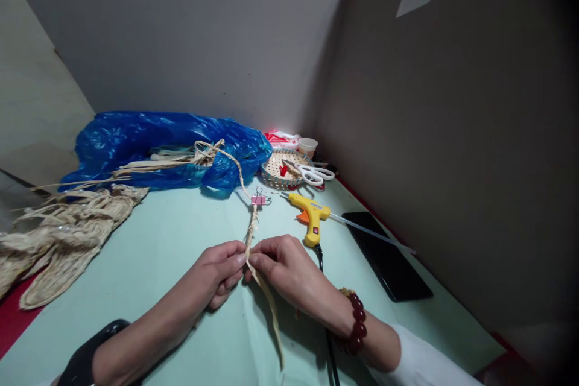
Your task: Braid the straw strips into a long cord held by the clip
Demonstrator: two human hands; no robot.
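My left hand (221, 274) and my right hand (284, 268) meet at the middle of the table, both pinched on a pale braided straw strand (251, 229). The braid runs away from me to a pink binder clip (258, 199) that clamps its far end. Loose straw tails (271, 307) trail from my fingers toward me over the light green table (172, 235). My right wrist wears a dark red bead bracelet (355, 322); my left wrist wears a black band (85, 356).
A yellow glue gun (311, 217) with a clear glue stick lies right of the braid, its black cord running toward me. A black phone (386, 256) lies at right. Farther back are a woven basket (275, 169), white scissors (314, 175), a blue plastic bag (158, 148) and woven straw pieces (63, 235) at left.
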